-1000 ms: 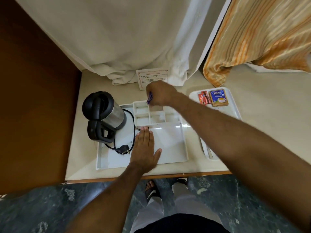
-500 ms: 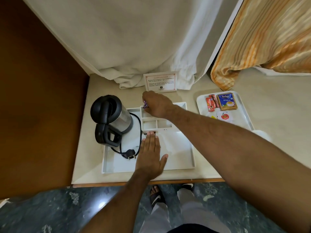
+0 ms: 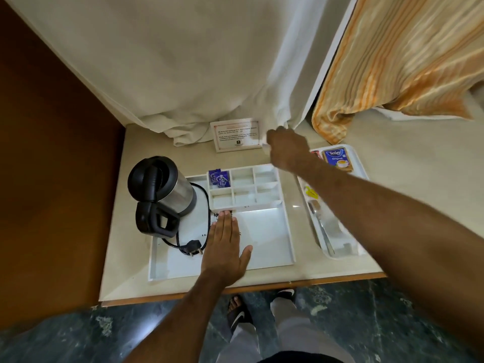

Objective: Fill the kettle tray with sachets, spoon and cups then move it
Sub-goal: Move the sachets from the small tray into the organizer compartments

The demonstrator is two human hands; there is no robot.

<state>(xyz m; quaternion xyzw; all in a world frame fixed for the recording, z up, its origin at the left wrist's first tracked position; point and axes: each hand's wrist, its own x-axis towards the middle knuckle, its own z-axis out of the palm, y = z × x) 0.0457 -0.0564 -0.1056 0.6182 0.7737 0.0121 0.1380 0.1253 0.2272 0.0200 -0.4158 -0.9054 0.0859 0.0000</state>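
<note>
Kettle tray, white and shallow, sits on the pale counter near its front edge. Nearest the person, the left hand lies flat and fully open on the tray floor, palm down, holding nothing; it looks to be steadying the tray. Beside it on the tray stands the steel kettle with its black cord and plug. Behind the hand is the block of small compartments, and only the rear-left one is filled, with purple sachets; the rest look empty. To the right, just beside the kettle tray, a second white tray carries a spoon, a Tetley sachet and other packets. Farthest off, the right hand hovers past the compartments, near a printed card; whether it grips anything I cannot tell. Sachet filling seems just begun. Next, I judge, that hand must fetch another packet and drop it into a free compartment. No cups are visible.
</note>
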